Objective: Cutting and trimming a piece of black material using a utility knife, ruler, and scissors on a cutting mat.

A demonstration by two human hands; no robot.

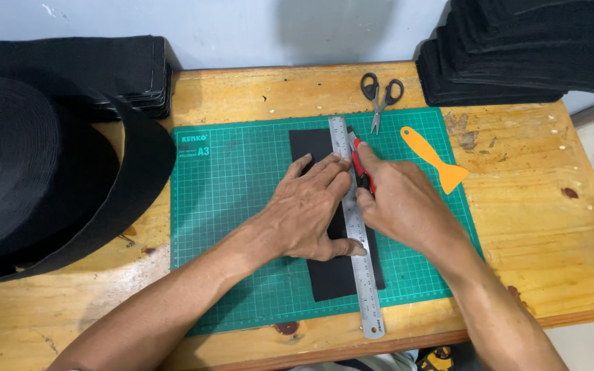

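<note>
A black rectangular strip (338, 278) lies lengthwise on a green cutting mat (235, 206). A long steel ruler (366, 295) rests along the strip's right side. My left hand (307, 209) presses flat on the ruler and strip, fingers spread toward the far end. My right hand (397, 203) grips a red utility knife (359, 161) whose tip sits against the ruler's right edge near the strip's far end. Most of the knife is hidden inside the hand.
Black-handled scissors (381, 93) and an orange plastic scraper (434, 158) lie at the mat's far right. A big roll of black tape (42, 172) fills the left side of the wooden table (551, 227). Stacks of black material (517, 48) stand at the back right and back left.
</note>
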